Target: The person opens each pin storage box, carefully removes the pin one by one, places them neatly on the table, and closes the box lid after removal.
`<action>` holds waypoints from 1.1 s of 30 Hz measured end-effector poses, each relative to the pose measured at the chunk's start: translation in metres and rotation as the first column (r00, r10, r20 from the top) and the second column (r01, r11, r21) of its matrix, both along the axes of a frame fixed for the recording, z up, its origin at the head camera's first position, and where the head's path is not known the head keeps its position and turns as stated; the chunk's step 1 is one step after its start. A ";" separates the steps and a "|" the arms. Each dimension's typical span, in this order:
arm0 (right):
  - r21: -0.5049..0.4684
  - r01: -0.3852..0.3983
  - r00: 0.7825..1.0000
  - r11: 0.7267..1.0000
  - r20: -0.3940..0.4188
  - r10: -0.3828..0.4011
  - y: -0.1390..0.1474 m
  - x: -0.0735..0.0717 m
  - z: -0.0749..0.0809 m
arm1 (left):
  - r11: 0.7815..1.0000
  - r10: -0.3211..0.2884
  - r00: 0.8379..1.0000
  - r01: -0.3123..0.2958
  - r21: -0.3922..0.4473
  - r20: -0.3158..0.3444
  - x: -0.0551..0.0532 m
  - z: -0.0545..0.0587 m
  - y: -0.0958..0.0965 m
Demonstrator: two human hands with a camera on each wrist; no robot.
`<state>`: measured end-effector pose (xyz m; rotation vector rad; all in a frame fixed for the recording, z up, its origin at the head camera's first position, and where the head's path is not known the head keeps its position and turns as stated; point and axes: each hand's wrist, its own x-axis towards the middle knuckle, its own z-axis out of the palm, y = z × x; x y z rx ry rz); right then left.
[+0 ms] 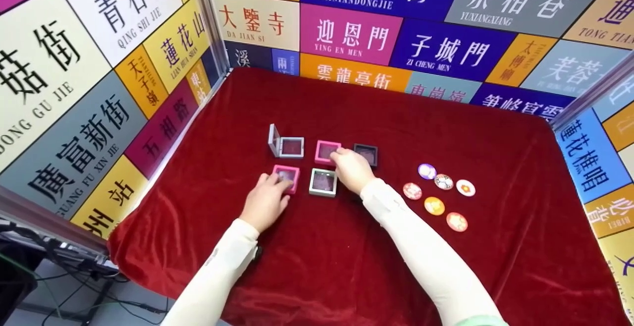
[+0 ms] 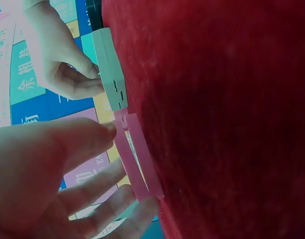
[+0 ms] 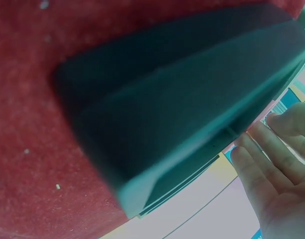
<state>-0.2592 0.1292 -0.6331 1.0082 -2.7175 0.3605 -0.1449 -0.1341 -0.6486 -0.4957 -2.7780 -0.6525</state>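
Several small square display cases with clear windows stand on the red cloth. My left hand (image 1: 265,199) is at the front pink display case (image 1: 295,173), its spread fingers touching the top and the thumb near one end; a narrow gap shows between its halves in the left wrist view. With bent fingertips, my right hand (image 1: 352,167) pinches the right edge of the rear pink display case (image 1: 318,152). Beside that hand stands a black display case (image 1: 372,155), large in the right wrist view. Between the hands is a pale green display case (image 1: 323,193).
A grey display case (image 1: 291,155) stands at the back left with its lid raised. Several round badges (image 1: 434,206), in orange, red, white and purple, lie on the cloth (image 1: 346,266) at right. Printed panels (image 1: 351,33) wall in the table's back and sides.
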 end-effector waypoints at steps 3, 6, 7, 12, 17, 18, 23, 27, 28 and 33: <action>-0.003 -0.002 1.000 1.000 -0.007 0.002 0.000 0.000 -0.002 | 0.999 0.005 1.000 -0.005 -0.034 0.009 0.002 -0.001 0.002; 0.003 0.001 1.000 1.000 -0.008 -0.001 0.000 -0.001 -0.003 | 0.997 -0.002 1.000 0.004 -0.080 0.023 0.004 0.001 0.002; 0.006 0.002 1.000 1.000 -0.010 -0.002 0.000 -0.001 -0.003 | 0.995 -0.006 1.000 0.009 -0.095 0.031 0.005 0.002 0.002; 0.009 0.012 1.000 1.000 -0.013 -0.012 0.000 -0.001 -0.004 | 0.988 -0.013 0.998 0.023 -0.152 0.061 0.008 0.007 0.005; 0.033 0.033 0.999 0.999 0.025 -0.033 -0.005 0.000 0.001 | 0.988 0.000 0.998 0.010 -0.153 0.063 0.010 0.010 0.009; 0.045 0.044 0.998 0.998 0.034 -0.046 -0.006 0.000 0.003 | 0.989 0.004 0.998 0.006 -0.149 0.066 0.010 0.009 0.010; 0.079 0.104 0.994 0.992 0.019 -0.105 -0.025 -0.001 0.013 | 0.988 0.036 0.997 -0.025 -0.150 0.070 0.013 0.006 0.007; 0.008 0.061 0.997 0.998 -0.044 -0.061 -0.054 0.002 0.026 | 0.985 0.040 0.998 -0.031 -0.169 0.047 0.016 0.003 0.007; -0.013 0.025 0.998 1.000 -0.051 -0.025 -0.063 0.003 0.028 | 0.985 0.036 0.999 -0.030 -0.171 0.034 0.016 0.003 0.008; 0.008 -0.223 0.974 0.975 -0.037 0.223 -0.107 0.003 0.034 | 0.981 0.004 0.999 -0.012 -0.192 -0.042 0.016 0.002 0.013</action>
